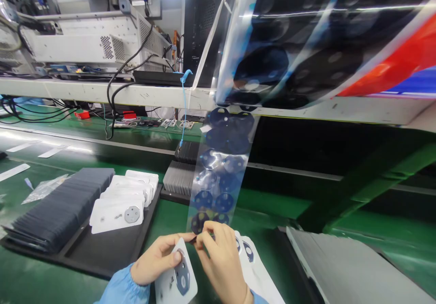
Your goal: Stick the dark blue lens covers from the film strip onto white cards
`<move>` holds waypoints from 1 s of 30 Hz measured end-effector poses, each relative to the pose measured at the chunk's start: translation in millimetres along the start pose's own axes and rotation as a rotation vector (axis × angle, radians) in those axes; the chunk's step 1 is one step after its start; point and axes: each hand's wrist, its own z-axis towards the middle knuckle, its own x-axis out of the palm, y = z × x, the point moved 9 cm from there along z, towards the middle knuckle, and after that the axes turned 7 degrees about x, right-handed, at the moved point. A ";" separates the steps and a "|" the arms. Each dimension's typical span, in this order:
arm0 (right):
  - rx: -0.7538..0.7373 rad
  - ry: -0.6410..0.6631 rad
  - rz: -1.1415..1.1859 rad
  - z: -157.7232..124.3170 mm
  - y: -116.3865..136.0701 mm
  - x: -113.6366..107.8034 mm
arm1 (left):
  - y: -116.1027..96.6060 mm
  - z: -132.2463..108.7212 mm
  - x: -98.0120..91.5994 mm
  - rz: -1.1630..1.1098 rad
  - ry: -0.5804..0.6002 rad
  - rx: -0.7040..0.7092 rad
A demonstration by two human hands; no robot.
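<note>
My left hand (156, 258) holds a white card (166, 288) with a dark rounded patch on it, its thumb on the card's face. Beside it, my right hand (221, 258) has its fingers bent together at the lower end of a hanging clear strip (218, 177) that bears dark blue round stickers. The two hands' fingertips nearly meet there; a small dark bit shows between them, too small to make out. More white cards (262, 277) lie partly behind my right hand.
A black tray (102, 254) on the left holds a long row of dark cards (64, 204) and a pile of white cards (119, 204). Further back stands a grey card stack (179, 177). A large grey stack (354, 267) lies right. A shelf edge (306, 113) crosses above.
</note>
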 end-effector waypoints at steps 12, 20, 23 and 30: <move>-0.222 -0.049 -0.028 -15.2 4.0 6.1 | -3.7 11.8 3.8 0.105 -0.052 -0.003; -0.102 0.050 -0.046 -59.0 -26.8 48.5 | 67.9 18.9 -1.9 0.115 -0.113 -0.205; 0.053 0.200 0.033 -69.6 -44.6 62.0 | 73.7 15.7 1.7 0.132 -0.099 -0.215; 0.244 0.221 0.225 -88.5 -69.4 66.4 | 50.7 14.5 19.3 0.098 -0.019 -0.148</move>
